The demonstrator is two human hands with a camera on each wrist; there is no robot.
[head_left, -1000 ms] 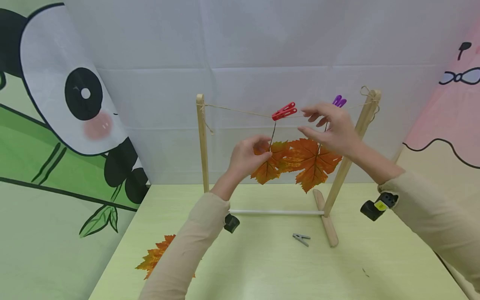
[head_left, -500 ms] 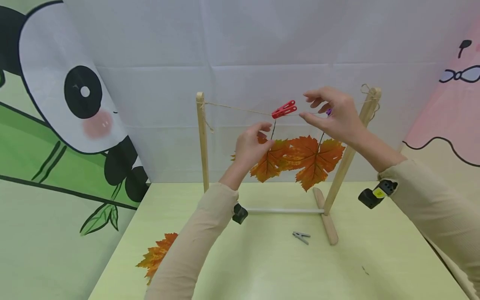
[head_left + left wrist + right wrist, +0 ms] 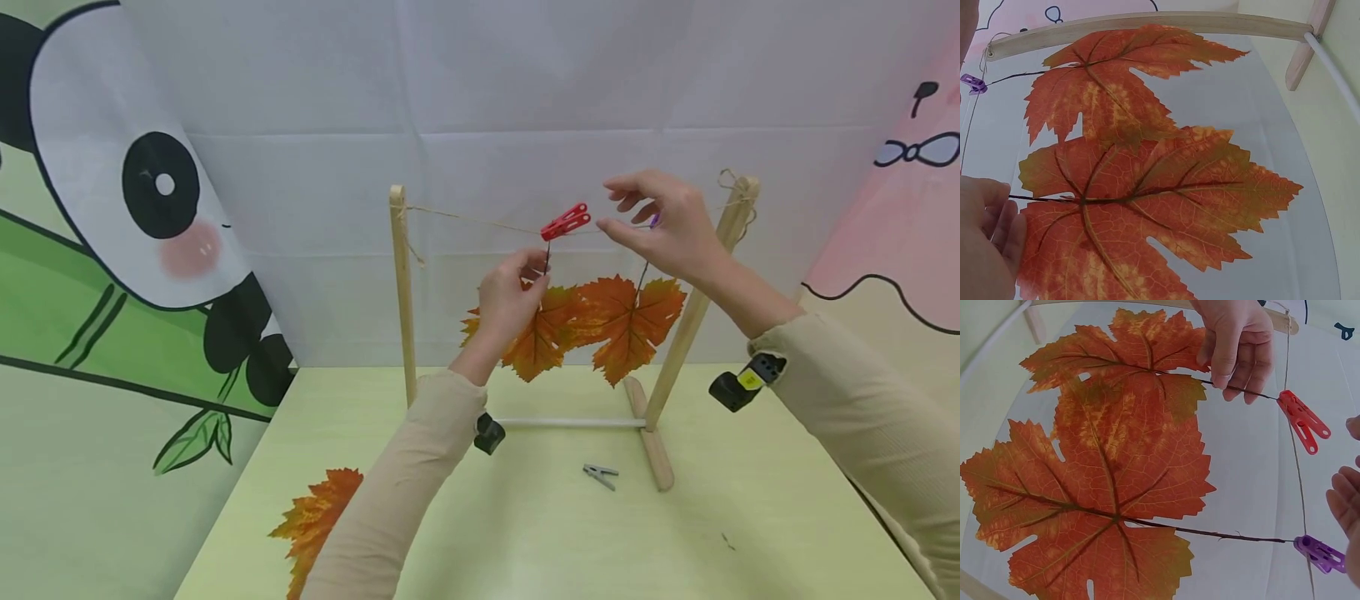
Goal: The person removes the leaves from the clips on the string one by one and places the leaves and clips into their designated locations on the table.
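My left hand [image 3: 513, 296] pinches the dark stem of an orange maple leaf [image 3: 1160, 206] just below a red clothespin [image 3: 566, 222]. That clothespin grips the stem's top on the twine [image 3: 1299, 481]. A second maple leaf [image 3: 636, 321] hangs to the right from a purple clothespin [image 3: 1319, 553], the two leaves overlapping. My right hand [image 3: 667, 225] is raised beside the line with its thumb and fingers apart and nothing between them. In the head view it covers most of the purple clothespin.
A wooden post [image 3: 402, 292] at left and another post [image 3: 693, 308] at right carry the twine, with a white rod [image 3: 573, 423] joining them low down. A grey clothespin [image 3: 600, 476] and another maple leaf [image 3: 315, 521], partly under my left sleeve, lie on the table.
My left hand has moved up and slightly right along the stem, closer to the red clothespin. My right hand has risen a little, covering more of the purple clothespin.
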